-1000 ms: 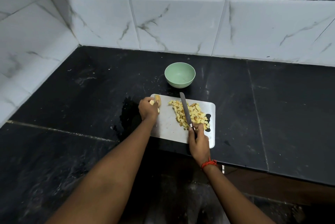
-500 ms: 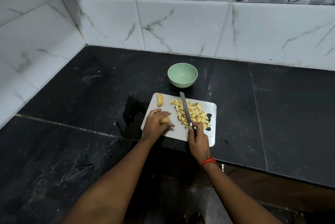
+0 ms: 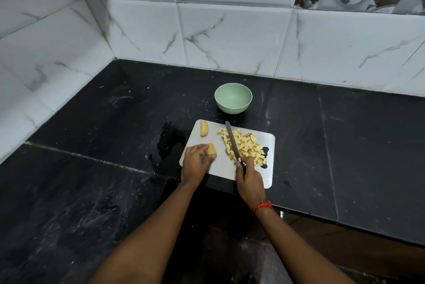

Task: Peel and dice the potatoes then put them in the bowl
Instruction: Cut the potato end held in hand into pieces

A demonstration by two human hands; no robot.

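Note:
A white cutting board [image 3: 216, 166] lies on the black counter. My left hand [image 3: 195, 163] holds a peeled potato piece [image 3: 211, 149] down on the board's near left part. A second potato piece [image 3: 204, 128] lies alone at the board's far left corner. A pile of diced potato [image 3: 247, 145] covers the right half. My right hand [image 3: 249, 179] grips the handle of a knife [image 3: 232, 142], whose blade lies across the left side of the pile, pointing away. An empty pale green bowl [image 3: 233, 98] stands just beyond the board.
The black stone counter [image 3: 345, 145] runs into a corner of white marble-look tiled walls [image 3: 230, 37] at back and left. A wet patch [image 3: 170, 141] lies left of the board. The counter's front edge [image 3: 322, 221] is close behind the board.
My left hand picked one potato piece from the board's far left corner and brought it to the near left part. The other piece stayed there. The knife hand barely moved.

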